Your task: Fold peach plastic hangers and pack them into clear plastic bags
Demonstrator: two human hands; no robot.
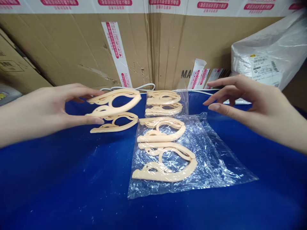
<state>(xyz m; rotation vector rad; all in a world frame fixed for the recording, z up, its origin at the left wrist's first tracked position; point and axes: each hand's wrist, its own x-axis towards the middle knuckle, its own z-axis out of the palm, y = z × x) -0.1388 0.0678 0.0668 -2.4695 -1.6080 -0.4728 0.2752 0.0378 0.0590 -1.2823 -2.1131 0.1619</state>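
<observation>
My left hand (pixel 64 110) grips a cream folding hanger (pixel 117 110) between thumb and fingers, raised at the left. Below it, another cream hanger (pixel 124 128) shows near my thumb; whether it is also held I cannot tell. My right hand (pixel 244 99) hovers at the right with fingers apart and nothing in it. Between the hands, a clear plastic bag (pixel 206 159) lies flat with two cream folded hangers in it, the nearer one (pixel 182 175) larger in view. Behind it sits a smaller clear bag (pixel 185 99) with more cream hangers (pixel 165 110).
The surface is blue (pixel 72 185). Large cardboard boxes (pixel 72 48) stand along the back, with a white cable (pixel 146 85) at their foot. At the back right is a wrapped white parcel (pixel 263 60); another box (pixel 14 64) stands at the left.
</observation>
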